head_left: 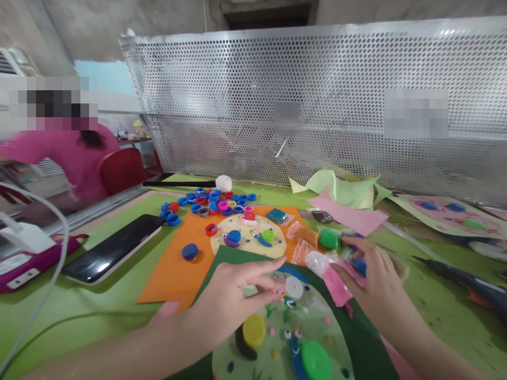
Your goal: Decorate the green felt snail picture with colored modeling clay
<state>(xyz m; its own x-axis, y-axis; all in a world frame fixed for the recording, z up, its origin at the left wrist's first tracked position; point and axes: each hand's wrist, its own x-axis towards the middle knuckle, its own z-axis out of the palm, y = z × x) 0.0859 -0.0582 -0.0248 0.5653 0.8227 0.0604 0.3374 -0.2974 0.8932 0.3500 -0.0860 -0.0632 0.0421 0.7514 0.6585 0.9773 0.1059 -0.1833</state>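
My left hand (233, 295) lies over a dark green sheet (356, 327), fingers stretched toward a white cap (294, 287) on a pale green disc (312, 338) decorated with a yellow cap (254, 330), a green cap (316, 360) and clay figures. My right hand (376, 279) is closed on a clear plastic bag (328, 264) holding pink, green and blue clay pieces. An orange sheet (178, 274) beyond carries a beige disc (249, 237) with more caps.
A pile of blue, red and pink bottle caps (214, 203) lies at the back. A black phone (114, 248) and a pink case (24, 264) with a white charger sit left. A glue gun (467, 285) lies right. A perforated metal screen (317, 105) stands behind. A person in pink (67, 158) sits left.
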